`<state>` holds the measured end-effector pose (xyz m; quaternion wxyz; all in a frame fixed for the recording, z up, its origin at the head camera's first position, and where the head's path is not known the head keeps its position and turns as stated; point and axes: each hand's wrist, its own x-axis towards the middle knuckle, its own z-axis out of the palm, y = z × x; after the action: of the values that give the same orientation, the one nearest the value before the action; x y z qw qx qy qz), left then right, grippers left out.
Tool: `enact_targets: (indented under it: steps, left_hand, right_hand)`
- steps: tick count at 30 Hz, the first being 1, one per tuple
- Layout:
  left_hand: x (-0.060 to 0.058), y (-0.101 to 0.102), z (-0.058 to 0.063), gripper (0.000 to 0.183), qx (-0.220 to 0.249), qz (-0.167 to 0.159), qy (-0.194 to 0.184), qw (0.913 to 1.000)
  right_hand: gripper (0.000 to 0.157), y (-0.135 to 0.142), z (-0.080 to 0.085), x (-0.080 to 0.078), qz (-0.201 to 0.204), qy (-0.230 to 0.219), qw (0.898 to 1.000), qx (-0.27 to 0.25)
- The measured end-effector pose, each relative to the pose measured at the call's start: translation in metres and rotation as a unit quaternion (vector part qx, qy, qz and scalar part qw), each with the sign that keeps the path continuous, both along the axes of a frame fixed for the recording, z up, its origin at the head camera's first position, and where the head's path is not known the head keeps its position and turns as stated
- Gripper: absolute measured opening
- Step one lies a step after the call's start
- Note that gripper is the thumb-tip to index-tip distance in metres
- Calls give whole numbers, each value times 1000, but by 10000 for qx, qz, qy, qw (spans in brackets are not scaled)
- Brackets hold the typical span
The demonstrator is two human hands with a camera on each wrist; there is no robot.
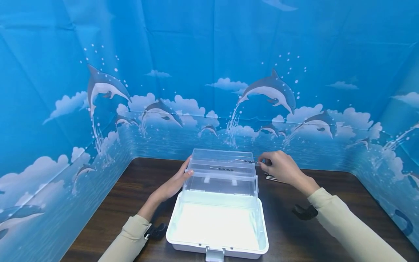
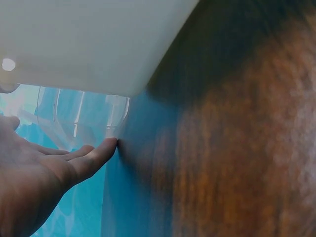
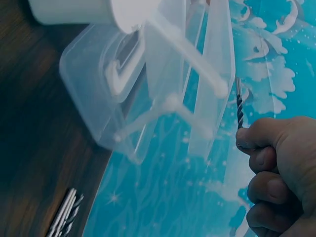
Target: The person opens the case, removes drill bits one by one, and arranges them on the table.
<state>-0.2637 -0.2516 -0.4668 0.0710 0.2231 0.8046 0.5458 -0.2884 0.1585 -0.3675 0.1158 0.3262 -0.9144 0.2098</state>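
Note:
A white toolbox [image 1: 216,249] stands with its clear lid raised and its clear trays [image 1: 222,165] folded out at the back. My right hand [image 1: 281,165] pinches a dark twist drill bit [image 3: 240,106] by one end between thumb and forefinger, above the right end of the rear tray. Another drill bit [image 1: 226,169] lies in a tray compartment. At the left side of the clear trays rests my left hand [image 1: 173,183], its thumb at the front edge. The left wrist view shows its fingers [image 2: 94,160] mostly straight against the clear plastic.
Several more drill bits [image 3: 64,212] lie together on the dark wooden table [image 1: 301,236], right of the toolbox. A blue dolphin-print curtain [image 1: 209,54] encloses the table at the back and sides. The toolbox's front latch [image 1: 214,254] hangs down.

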Motion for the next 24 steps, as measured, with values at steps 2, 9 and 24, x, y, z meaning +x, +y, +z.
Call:
enact_targets:
  steps: [2, 9, 24]
  left_hand:
    - [0, 0, 0, 65, 21, 0, -12, 10000]
    - [0, 0, 0, 65, 40, 18, -18, 10000]
    - [1, 1, 1, 65, 37, -17, 47, 10000]
  right_hand:
    - [13, 7, -1, 0, -90, 31, 9999, -42]
    - [12, 33, -11, 2, -441, 152, 9988, -162]
    - [14, 86, -55, -10, -936, -413, 9946, -181]
